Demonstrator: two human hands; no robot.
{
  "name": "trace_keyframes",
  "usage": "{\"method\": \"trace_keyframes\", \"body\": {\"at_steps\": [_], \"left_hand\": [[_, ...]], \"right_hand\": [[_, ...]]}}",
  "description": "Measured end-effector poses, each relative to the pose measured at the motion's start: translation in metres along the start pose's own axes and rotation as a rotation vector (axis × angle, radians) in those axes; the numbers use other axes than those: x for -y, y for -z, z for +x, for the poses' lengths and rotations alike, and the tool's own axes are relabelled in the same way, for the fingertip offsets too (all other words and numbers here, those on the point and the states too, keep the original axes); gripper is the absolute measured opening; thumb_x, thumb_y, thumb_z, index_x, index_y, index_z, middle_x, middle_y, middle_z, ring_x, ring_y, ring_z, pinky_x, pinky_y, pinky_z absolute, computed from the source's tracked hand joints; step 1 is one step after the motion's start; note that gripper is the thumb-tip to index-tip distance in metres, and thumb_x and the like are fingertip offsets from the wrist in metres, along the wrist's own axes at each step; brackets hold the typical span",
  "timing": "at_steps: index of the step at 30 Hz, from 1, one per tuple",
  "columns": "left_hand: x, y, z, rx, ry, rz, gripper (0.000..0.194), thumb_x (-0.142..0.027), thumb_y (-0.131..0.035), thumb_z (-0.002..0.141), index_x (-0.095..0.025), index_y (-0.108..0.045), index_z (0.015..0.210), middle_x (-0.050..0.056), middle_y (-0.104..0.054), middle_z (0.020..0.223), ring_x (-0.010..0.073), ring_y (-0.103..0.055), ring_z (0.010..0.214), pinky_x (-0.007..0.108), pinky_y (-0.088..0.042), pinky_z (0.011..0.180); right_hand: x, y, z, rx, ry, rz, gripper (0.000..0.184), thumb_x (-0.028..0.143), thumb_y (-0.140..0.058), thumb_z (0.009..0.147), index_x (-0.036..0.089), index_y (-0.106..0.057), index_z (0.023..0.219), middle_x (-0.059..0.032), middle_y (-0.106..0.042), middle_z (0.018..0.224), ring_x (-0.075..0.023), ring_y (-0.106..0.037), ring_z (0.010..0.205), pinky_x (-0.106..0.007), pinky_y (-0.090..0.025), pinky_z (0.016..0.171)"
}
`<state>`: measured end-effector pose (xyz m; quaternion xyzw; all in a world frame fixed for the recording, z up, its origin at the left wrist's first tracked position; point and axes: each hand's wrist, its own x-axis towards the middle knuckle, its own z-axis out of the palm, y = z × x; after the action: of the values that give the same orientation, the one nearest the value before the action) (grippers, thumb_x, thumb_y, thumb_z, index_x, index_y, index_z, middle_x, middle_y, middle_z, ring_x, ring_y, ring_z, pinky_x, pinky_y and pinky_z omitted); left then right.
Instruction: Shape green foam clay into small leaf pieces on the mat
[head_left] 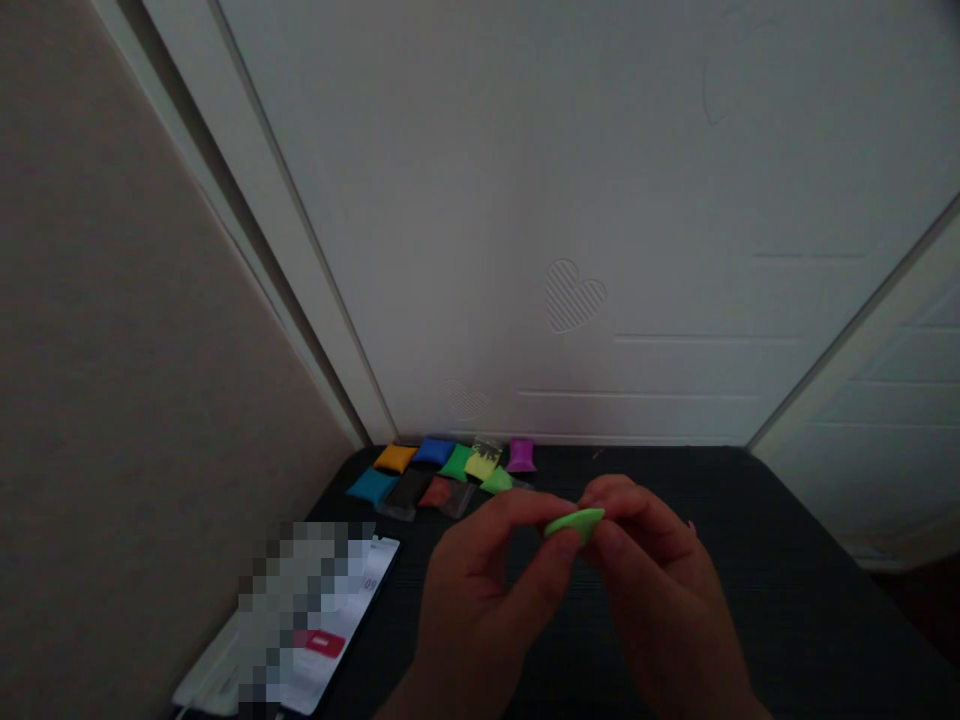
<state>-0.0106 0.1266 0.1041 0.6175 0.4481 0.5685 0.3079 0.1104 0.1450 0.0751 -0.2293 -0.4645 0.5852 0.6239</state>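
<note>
A flattened piece of bright green clay (574, 522) is pinched between both my hands above a dark table (765, 560). My left hand (480, 590) grips its left end with thumb and fingers closed. My right hand (660, 590) holds its right end, fingers curled over it. Beyond the hands lie several small clay packets: orange (394, 457), blue (434, 450), green (457, 461), yellow (482, 461), purple (520, 454), teal (371, 485), black (409, 489) and red (436, 492).
A lit phone (352, 620) lies at the table's front left, part of its screen blurred out. A white panelled wall (600, 250) with heart shapes stands behind the table. A beige wall (112, 400) closes the left side.
</note>
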Motion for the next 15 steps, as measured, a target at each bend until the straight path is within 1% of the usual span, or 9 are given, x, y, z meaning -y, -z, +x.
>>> {"method": "trace_keyframes", "body": {"at_steps": [2,6,11,13,15], "left_hand": [[0.0015,-0.0014,-0.0008,-0.005,0.012,-0.018,0.017,-0.011,-0.058,0.069,-0.021,-0.061,0.082,-0.001,-0.065,0.076,0.0125,-0.061,0.070,0.022,-0.049,0.065],[0.0018,-0.0015,-0.0023,-0.016,-0.001,-0.024,0.028,-0.010,-0.058,0.070,-0.025,-0.060,0.094,0.000,-0.066,0.085,0.0135,-0.062,0.076,0.023,-0.050,0.069],[0.0005,0.0003,-0.0031,-0.022,-0.044,0.000,0.028,-0.010,-0.058,0.070,-0.028,-0.063,0.091,-0.001,-0.067,0.087,0.0140,-0.062,0.080,0.023,-0.051,0.070],[0.0002,0.0004,-0.0029,-0.036,-0.059,-0.001,0.029,-0.010,-0.058,0.070,-0.028,-0.062,0.093,-0.001,-0.067,0.088,0.0143,-0.062,0.080,0.024,-0.052,0.070],[-0.0002,0.0008,-0.0022,-0.015,-0.091,0.015,0.032,-0.009,-0.058,0.070,-0.028,-0.062,0.095,-0.001,-0.067,0.089,0.0144,-0.062,0.080,0.023,-0.052,0.069]], "right_hand": [[0.0002,0.0002,-0.0006,-0.009,0.007,-0.010,0.009,0.017,-0.058,0.073,0.024,-0.061,0.078,0.0012,-0.053,0.082,-0.0109,-0.050,0.075,-0.022,-0.041,0.067],[0.0031,0.0012,-0.0008,0.006,0.018,-0.034,0.009,0.018,-0.057,0.074,0.024,-0.061,0.079,0.0004,-0.052,0.083,-0.0119,-0.050,0.076,-0.024,-0.041,0.068],[0.0080,0.0020,-0.0006,0.038,0.027,-0.075,0.010,0.022,-0.055,0.075,0.024,-0.062,0.082,-0.0009,-0.053,0.082,-0.0137,-0.050,0.076,-0.026,-0.041,0.067],[0.0089,0.0014,-0.0006,0.042,0.029,-0.090,0.010,0.020,-0.056,0.075,0.024,-0.062,0.082,-0.0007,-0.053,0.082,-0.0134,-0.050,0.076,-0.025,-0.041,0.067],[0.0089,0.0008,-0.0005,0.041,0.034,-0.090,0.010,0.018,-0.057,0.074,0.024,-0.062,0.080,0.0000,-0.052,0.081,-0.0124,-0.049,0.075,-0.024,-0.041,0.066]]}}
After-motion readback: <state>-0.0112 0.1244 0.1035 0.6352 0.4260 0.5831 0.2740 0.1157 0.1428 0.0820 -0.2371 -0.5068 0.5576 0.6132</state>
